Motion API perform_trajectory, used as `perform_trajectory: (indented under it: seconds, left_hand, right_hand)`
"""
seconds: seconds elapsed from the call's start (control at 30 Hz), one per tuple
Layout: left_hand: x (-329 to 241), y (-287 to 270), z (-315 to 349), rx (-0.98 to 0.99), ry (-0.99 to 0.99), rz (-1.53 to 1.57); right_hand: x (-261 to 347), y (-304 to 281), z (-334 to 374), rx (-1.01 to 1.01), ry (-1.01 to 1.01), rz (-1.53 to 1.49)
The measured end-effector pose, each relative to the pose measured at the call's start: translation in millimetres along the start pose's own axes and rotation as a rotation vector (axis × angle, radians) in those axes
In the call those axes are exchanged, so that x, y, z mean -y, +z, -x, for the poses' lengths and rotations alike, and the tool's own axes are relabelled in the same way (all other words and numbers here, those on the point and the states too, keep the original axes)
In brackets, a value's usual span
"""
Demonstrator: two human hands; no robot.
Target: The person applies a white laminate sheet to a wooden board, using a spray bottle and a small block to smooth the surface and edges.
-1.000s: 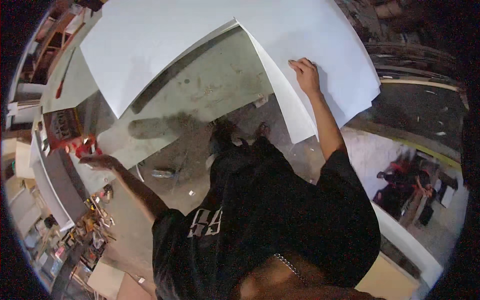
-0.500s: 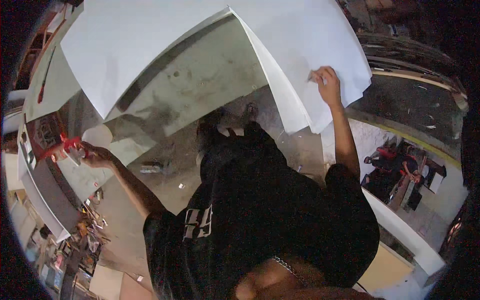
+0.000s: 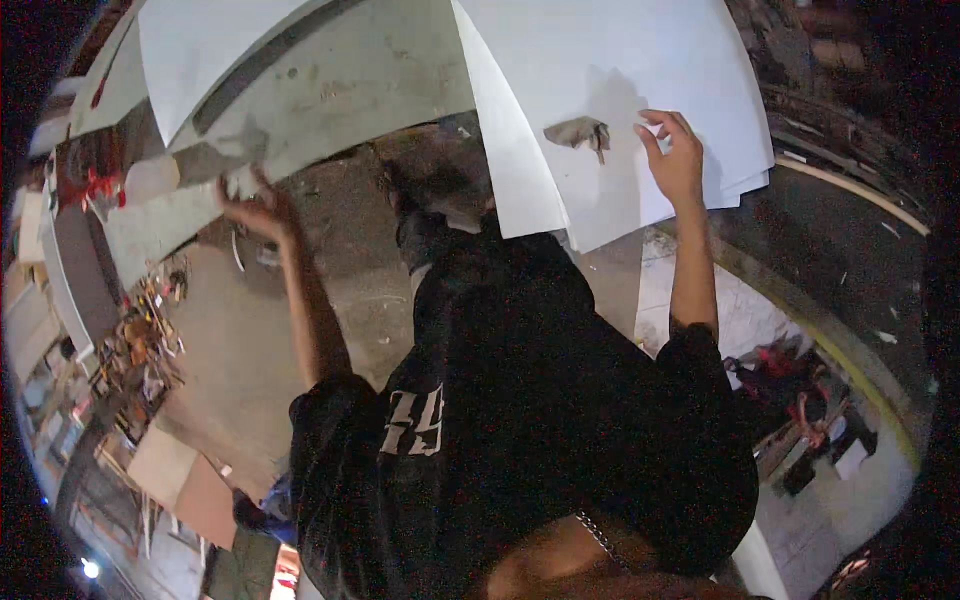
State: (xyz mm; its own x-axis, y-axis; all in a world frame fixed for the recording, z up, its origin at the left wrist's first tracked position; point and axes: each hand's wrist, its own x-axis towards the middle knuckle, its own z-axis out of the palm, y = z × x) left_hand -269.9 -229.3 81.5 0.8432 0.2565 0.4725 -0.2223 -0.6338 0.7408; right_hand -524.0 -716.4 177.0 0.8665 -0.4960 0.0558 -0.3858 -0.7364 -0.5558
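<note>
My left hand [image 3: 258, 210] is raised over the front edge of the greenish-grey tabletop [image 3: 350, 90], fingers spread and holding nothing. My right hand [image 3: 678, 155] hovers above the large white sheets [image 3: 690, 60], its fingers apart and curved. Just left of its fingertips is a crumpled grey-brown scrap [image 3: 572, 130], like cloth or paper. Whether the scrap rests on the sheet or is still in the air, I cannot tell. A red tool [image 3: 100, 188], its kind unclear, lies at the tabletop's far left, apart from my left hand.
Another white sheet [image 3: 205, 50] lies at the upper left. A thin dark-red rod [image 3: 112, 65] is beside it. Cluttered tools and scraps [image 3: 145, 350] cover the floor at left, near a cardboard box [image 3: 165, 465]. A blurred person [image 3: 800, 405] appears at lower right.
My left hand has let go of the red tool and moved right. The scrap has left my right hand, which has opened. The whole view has shifted.
</note>
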Motion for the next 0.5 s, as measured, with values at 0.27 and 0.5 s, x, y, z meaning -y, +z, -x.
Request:
perform_trajectory:
  seconds: [0.27,0.5]
  left_hand:
    - [-16.1,88.9,34.8,0.115,-0.030,0.189]
    - [-61.6,123.2,67.0,-0.034,0.044,0.024]
  right_hand:
    - [52.1,60.2,10.3,-0.081,-0.377,0.036]
    - [23.4,73.1,27.7,0.086,-0.474,-0.161]
